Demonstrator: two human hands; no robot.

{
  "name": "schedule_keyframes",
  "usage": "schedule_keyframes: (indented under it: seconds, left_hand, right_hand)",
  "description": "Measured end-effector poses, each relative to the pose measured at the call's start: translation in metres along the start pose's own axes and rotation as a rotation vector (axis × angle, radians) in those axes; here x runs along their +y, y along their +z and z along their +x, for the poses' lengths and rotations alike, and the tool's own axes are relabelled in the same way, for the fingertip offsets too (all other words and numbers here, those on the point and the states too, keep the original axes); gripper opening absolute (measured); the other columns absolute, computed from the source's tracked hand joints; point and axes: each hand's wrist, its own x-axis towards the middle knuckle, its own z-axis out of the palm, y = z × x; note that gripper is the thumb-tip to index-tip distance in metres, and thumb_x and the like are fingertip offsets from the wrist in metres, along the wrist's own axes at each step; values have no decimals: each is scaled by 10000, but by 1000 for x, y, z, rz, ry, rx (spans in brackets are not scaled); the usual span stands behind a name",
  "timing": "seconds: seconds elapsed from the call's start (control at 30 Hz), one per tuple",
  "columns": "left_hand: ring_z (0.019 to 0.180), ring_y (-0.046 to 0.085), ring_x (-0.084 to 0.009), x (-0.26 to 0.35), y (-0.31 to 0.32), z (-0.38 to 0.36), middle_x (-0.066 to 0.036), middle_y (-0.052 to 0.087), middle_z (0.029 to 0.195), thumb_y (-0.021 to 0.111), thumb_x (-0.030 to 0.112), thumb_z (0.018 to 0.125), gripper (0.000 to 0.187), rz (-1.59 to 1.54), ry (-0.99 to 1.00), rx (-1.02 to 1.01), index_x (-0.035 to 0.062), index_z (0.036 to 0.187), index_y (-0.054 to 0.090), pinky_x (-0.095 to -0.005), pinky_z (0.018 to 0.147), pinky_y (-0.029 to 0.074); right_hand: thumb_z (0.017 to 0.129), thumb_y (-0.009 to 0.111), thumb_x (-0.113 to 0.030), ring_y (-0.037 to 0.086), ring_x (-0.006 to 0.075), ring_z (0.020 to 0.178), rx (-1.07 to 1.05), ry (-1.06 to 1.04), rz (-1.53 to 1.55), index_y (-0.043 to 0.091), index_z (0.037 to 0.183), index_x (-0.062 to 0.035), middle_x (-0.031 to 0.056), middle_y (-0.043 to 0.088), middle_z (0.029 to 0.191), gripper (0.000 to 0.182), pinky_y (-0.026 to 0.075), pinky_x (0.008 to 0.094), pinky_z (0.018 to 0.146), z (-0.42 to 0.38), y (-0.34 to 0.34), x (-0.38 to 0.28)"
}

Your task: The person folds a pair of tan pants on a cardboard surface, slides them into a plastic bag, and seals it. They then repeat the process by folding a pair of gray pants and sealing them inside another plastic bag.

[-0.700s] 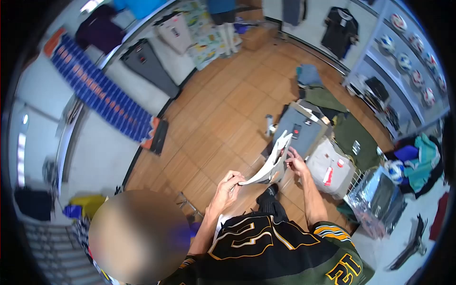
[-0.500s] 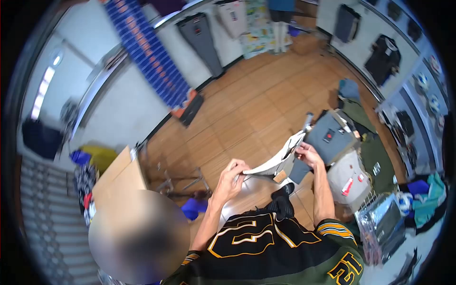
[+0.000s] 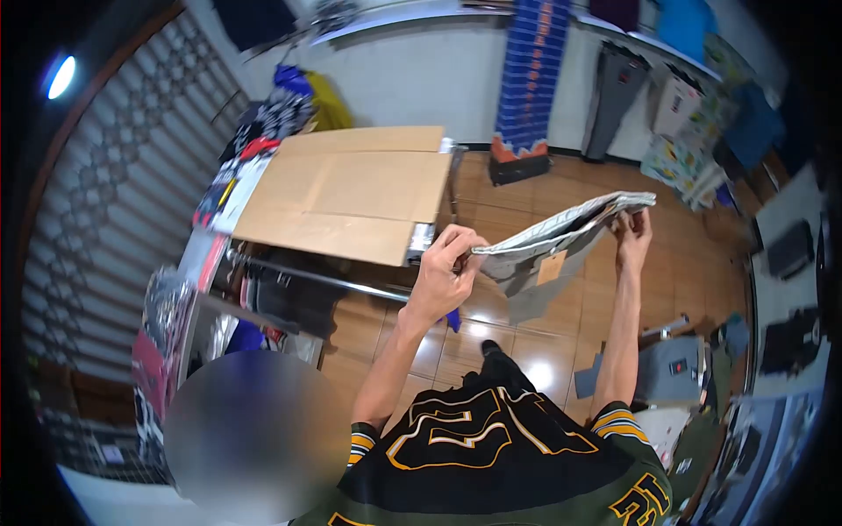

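A pair of grey trousers (image 3: 511,267) hangs in the air in front of me, its pale inner waistband showing along the top. My left hand (image 3: 449,270) pinches one end of the waistband, fingers closed. At the other end, my right hand (image 3: 632,235) grips the waistband, also closed. A tan cardboard tag (image 3: 551,267) dangles from the side of the trousers that faces me. The lower part of the garment droops between the two hands, above the tiled floor.
A flat cardboard sheet (image 3: 351,188) covers a table or rack at the left, with clothes behind it. Folded trousers (image 3: 671,368) lie in a pile at the lower right. A blue banner (image 3: 524,83) stands by the far wall. A blurred round shape covers the lower left.
My view has turned left, bringing the cardboard sheet to the middle left. Both hands have carried the trousers away from the pile and hold the waistband stretched wider.
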Motion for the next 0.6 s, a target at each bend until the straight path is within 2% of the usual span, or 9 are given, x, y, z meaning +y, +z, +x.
schedule_keyframes:
  seconds: [0.07,0.23,0.33,0.53,0.57,0.6]
  left_hand:
    - [815,643,-167,6,-39,-2,-82,653,983,736,-25,911,142,58,6,76,24,1041,706,-281,678,528]
    - [824,647,-124,0,-117,-9,-78,649,1010,738,-30,915,155,70,89,269,27,1049,688,-252,624,530]
    - [818,624,-89,-9,-168,-12,-80,629,1029,734,-58,908,181,100,128,337,11,1061,667,-217,626,502]
    - [834,584,-64,-51,-265,-6,-68,601,1029,713,-90,909,190,207,99,472,0,1062,645,-197,643,456]
    - [890,601,-70,-69,-280,-7,-81,639,1069,696,-86,929,183,183,47,481,-3,1080,633,-211,714,482]
    - [828,600,-77,-85,-294,-4,-76,661,1028,703,-70,921,173,158,-8,525,1,1067,644,-224,689,484]
  right_hand:
    - [1033,655,-61,586,56,914,-97,-88,13,631,1249,-69,-37,657,1102,218,510,251,794,22,56,-8]
    - [1049,643,-90,607,69,1023,-286,-160,66,619,1255,-94,-30,655,1146,207,529,274,898,49,209,-38]
    - [1046,656,-118,616,80,1016,-323,-201,120,622,1235,-64,7,667,1152,200,539,278,893,49,303,-41]
    - [1031,687,-98,601,77,894,-516,-222,270,645,1169,-47,-4,676,1030,154,489,254,793,55,475,20]
    - [1026,692,-92,595,75,891,-525,-206,277,648,1165,-46,-5,672,1021,152,484,253,789,52,501,37]
    - [1022,696,-85,588,73,889,-530,-191,287,651,1161,-44,-6,669,1011,151,479,252,785,50,528,58]
